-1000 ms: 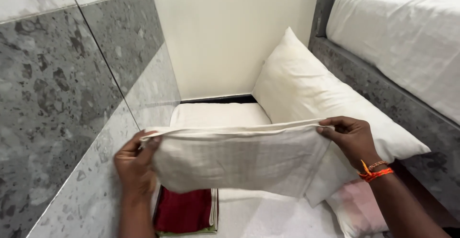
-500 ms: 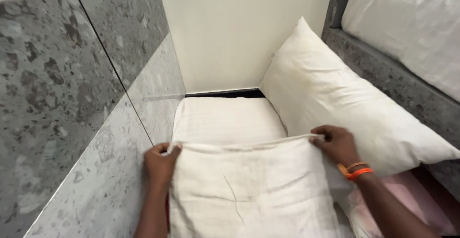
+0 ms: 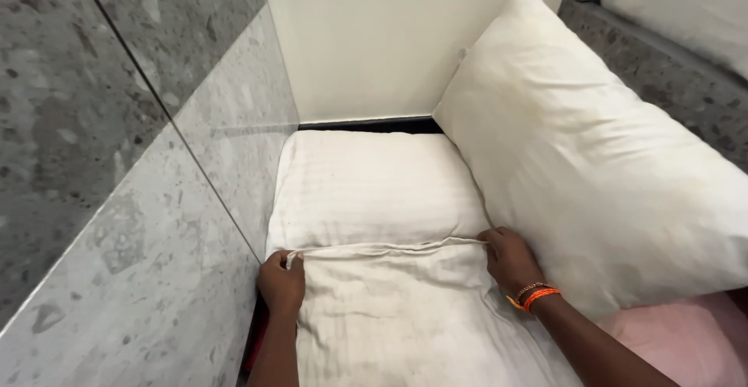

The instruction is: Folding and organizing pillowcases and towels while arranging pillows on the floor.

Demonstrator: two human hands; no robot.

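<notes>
1. We cannot see what carries the pile: the surface under the cloths is wholly covered, and only a dark red sliver [image 3: 251, 349] shows at the bottom left, too small to make out.
2. Our view is cut off at the bottom, so the near part of the white, faintly striped folded cloth [image 3: 405, 317] and both forearms run out of the picture.
3. The left hand [image 3: 281, 282] pinches the cloth's far left corner; its fingers are curled shut on the fabric, and a small twist of cloth pokes out above the knuckles.
4. The right hand [image 3: 508, 256] presses on the far right corner of the same cloth, fingers bent over the folded edge; whether they pinch it or only hold it down is hard to tell. An orange band [image 3: 538, 296] sits on that wrist.
5. The cloth's far edge runs as a slightly rumpled ridge between our two hands. It is off-white, creased, with faint grey marks.
6. It lies on the near part of a flat white striped pillow [image 3: 374, 188], which reaches back to the cream wall [image 3: 389, 36].
7. A large plump white pillow [image 3: 592, 161] leans at the right, touching the right hand.
8. A speckled grey stone wall [image 3: 117, 161] closes the left side, and a pink cloth [image 3: 678, 340] shows at the bottom right.
</notes>
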